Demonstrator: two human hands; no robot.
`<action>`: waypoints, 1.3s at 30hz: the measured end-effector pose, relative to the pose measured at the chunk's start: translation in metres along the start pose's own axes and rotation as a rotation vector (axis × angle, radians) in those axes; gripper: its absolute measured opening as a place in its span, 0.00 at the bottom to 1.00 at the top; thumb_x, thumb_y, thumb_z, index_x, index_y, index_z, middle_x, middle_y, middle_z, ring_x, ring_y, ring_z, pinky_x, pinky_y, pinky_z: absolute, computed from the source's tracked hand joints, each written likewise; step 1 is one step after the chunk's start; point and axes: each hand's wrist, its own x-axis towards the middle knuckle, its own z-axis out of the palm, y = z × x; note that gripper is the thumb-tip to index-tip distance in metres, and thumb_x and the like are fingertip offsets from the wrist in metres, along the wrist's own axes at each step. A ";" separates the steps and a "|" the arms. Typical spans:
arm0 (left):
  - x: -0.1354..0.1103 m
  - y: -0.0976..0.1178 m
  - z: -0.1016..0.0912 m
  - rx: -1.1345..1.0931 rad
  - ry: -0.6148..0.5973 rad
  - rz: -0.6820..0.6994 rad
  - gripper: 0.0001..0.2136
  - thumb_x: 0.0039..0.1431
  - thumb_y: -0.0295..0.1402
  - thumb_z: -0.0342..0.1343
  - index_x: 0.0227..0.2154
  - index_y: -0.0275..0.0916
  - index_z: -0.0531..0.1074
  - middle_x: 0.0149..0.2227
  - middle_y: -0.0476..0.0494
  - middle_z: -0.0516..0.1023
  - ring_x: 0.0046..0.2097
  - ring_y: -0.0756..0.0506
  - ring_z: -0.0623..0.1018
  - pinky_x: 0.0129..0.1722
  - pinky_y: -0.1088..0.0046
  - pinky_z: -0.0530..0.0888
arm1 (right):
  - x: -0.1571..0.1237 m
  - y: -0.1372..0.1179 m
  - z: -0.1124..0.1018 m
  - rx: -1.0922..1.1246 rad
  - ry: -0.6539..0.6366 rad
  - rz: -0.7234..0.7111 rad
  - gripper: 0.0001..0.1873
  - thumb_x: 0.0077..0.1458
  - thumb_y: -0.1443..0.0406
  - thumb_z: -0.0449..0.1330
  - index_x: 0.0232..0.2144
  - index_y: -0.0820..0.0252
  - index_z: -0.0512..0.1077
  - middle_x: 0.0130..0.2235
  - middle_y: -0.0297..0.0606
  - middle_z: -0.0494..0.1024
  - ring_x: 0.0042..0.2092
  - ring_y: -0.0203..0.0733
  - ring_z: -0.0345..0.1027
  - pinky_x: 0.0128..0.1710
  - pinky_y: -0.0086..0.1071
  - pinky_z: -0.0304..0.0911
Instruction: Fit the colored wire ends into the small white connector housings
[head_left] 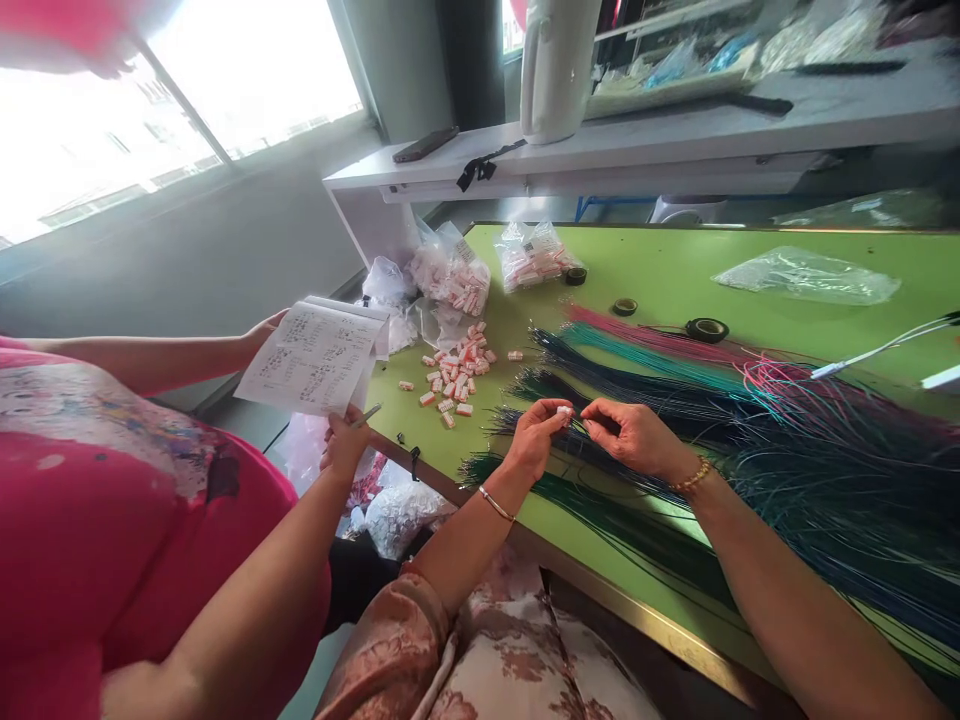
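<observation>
My left hand (534, 437) is closed in a pinch on a small white plastic connector (565, 411), held just above the wire bundles. Close by on its right, my right hand (634, 437) pinches what looks like the end of a thin dark wire, largely hidden by the fingers. Beneath both hands lie bundles of dark wires (637, 375), with a green bundle (600, 505) nearer the table's front edge. Pink-red wires (645, 335) and teal wires (660, 362) stretch out behind. Loose white-and-orange connectors (457, 375) form a pile left of my hands.
Bags of connectors (529, 258) and rolls of black tape (707, 329) sit on the green table (660, 265). A flat plastic bag (806, 275) lies farther right. At left, a person in pink (150, 560) holds a written notepad (311, 355) and a pen (367, 414).
</observation>
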 end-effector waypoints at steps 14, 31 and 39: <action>0.009 0.002 -0.001 -0.108 -0.041 -0.066 0.11 0.45 0.30 0.67 0.34 0.36 0.76 0.30 0.49 0.75 0.32 0.53 0.70 0.37 0.76 0.66 | 0.000 -0.003 -0.007 0.076 0.041 0.099 0.07 0.53 0.64 0.55 0.31 0.61 0.72 0.24 0.31 0.72 0.25 0.32 0.59 0.28 0.27 0.54; 0.009 0.005 -0.002 -0.147 -0.056 -0.153 0.11 0.46 0.28 0.66 0.36 0.38 0.75 0.32 0.48 0.75 0.31 0.54 0.70 0.33 0.77 0.66 | 0.012 0.009 -0.019 0.097 0.132 0.092 0.10 0.55 0.62 0.55 0.32 0.62 0.73 0.26 0.34 0.74 0.27 0.33 0.61 0.29 0.28 0.56; 0.010 0.006 -0.001 -0.180 -0.049 -0.180 0.11 0.47 0.27 0.66 0.35 0.37 0.75 0.32 0.48 0.75 0.32 0.54 0.71 0.35 0.77 0.68 | 0.073 0.092 -0.057 -0.195 0.303 0.417 0.06 0.51 0.68 0.58 0.30 0.63 0.75 0.33 0.40 0.79 0.33 0.37 0.67 0.37 0.30 0.61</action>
